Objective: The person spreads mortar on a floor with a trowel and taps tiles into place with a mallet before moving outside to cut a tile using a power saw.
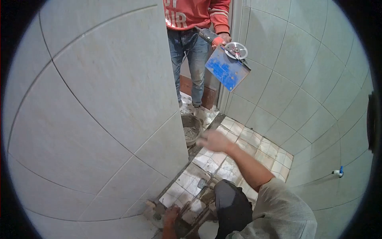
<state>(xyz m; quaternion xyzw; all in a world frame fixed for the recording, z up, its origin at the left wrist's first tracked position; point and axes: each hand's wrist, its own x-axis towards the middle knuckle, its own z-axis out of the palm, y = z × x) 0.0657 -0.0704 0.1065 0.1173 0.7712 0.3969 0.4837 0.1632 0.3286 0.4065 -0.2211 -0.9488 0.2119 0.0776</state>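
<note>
My right hand (215,140) is stretched out over the floor near the doorway, beside a bucket (190,129) of grey material. It is smeared by motion, and its fingers cannot be made out clearly. Low at the foot of the left wall, my left hand (171,216) is down at the floor corner, close to broken, dirty patches (191,217). Whether it holds anything is not clear. White floor tiles (185,180), smudged with grey, lie under and between my arms.
A person in a red sweater (191,12) stands in the doorway, holding a grinder-like power tool (209,36) with a round disc (236,51) and a blue-smeared plate (227,67). Tiled walls (99,99) enclose me on both sides. A blue-handled tap (338,172) juts from the right wall.
</note>
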